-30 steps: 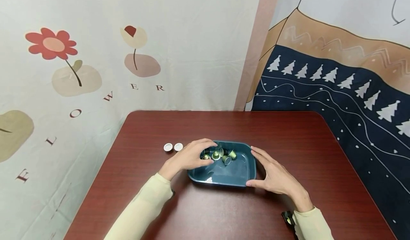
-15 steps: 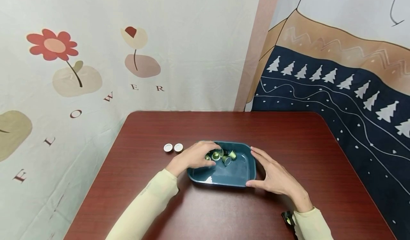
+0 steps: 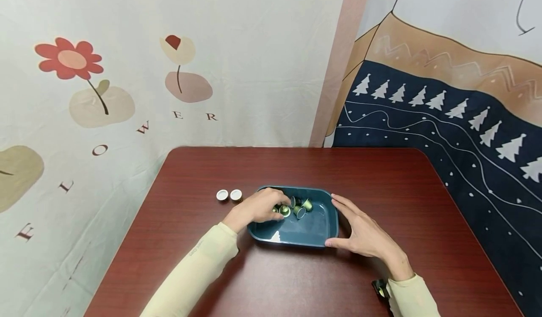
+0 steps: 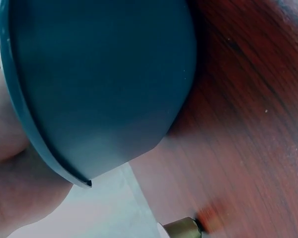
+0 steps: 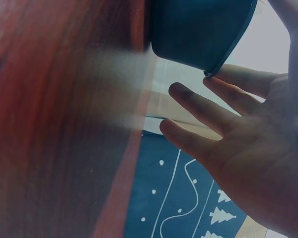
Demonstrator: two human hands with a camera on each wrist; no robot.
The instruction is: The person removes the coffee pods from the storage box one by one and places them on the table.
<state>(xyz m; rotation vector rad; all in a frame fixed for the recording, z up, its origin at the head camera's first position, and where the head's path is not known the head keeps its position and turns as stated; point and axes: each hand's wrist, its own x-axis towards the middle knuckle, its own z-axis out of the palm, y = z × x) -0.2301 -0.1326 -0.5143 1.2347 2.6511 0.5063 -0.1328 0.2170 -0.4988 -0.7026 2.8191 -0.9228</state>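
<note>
Green capsules lie inside a blue tray. The left hand dips into its left end, fingers curved; whether gripping, I can't tell. The right hand, fingers spread wide, touches the tray's right end.

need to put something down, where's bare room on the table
Bare table: between tray and far edge; nearside, between sleeves; right of right hand. Crowded: the tray's back, with left hand and green capsules; left of it, two white-topped pods.

Light glares off the tray in the bright head view; both wrist views are dimmer and hazier.
</note>
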